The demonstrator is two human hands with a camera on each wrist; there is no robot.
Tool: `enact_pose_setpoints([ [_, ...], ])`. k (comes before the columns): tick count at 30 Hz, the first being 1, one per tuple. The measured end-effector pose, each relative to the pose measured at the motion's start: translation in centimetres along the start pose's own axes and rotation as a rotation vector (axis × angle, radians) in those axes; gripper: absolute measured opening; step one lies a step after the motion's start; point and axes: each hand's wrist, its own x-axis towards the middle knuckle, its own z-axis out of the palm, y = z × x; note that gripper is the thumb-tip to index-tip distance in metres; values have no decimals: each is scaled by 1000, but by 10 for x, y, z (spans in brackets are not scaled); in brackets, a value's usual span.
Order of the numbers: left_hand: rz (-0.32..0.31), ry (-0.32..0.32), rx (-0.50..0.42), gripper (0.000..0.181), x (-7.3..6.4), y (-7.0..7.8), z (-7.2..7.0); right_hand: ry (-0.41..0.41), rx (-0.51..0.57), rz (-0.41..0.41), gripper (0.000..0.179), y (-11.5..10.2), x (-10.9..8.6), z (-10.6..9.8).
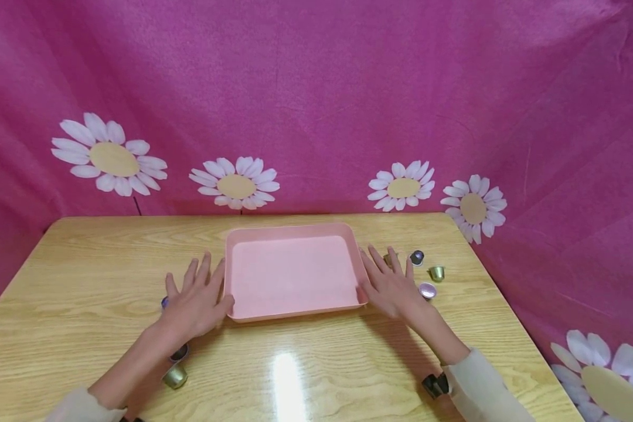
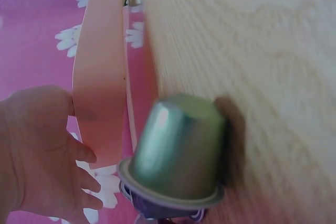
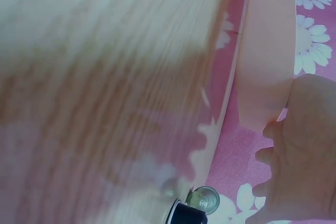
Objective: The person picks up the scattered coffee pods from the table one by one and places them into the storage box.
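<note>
A shallow pink rectangular tray (image 1: 295,313) is held between both hands at its two short sides. My left hand (image 1: 195,310) grips its left side near the front corner, thumb at the rim and other fingers spread outside. On the opposite side my right hand (image 1: 392,290) holds the wall, its fingers also fanned outward. Both wrist views show a gap between the tray's underside and the tabletop. A gold-green coffee capsule (image 2: 178,150) stands close below the left wrist; a dark capsule (image 3: 186,213) lies beyond the right hand.
More capsules lie right of the tray: a dark one (image 1: 417,257), a green-gold one (image 1: 437,273) and a lilac-topped one (image 1: 427,291). By the left forearm are a gold capsule (image 1: 175,376) and a dark capsule (image 1: 180,353). A pink flowered curtain (image 1: 316,105) hangs behind the wooden table (image 1: 316,375).
</note>
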Motion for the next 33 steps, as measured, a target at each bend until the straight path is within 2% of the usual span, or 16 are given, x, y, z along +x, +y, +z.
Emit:
enact_pose_setpoints([
  [15, 6, 6, 2, 71, -7, 7, 13, 28, -30, 12, 59, 1, -20, 8],
  [33, 22, 13, 21, 72, -11, 12, 24, 19, -57, 21, 59, 6, -31, 13],
])
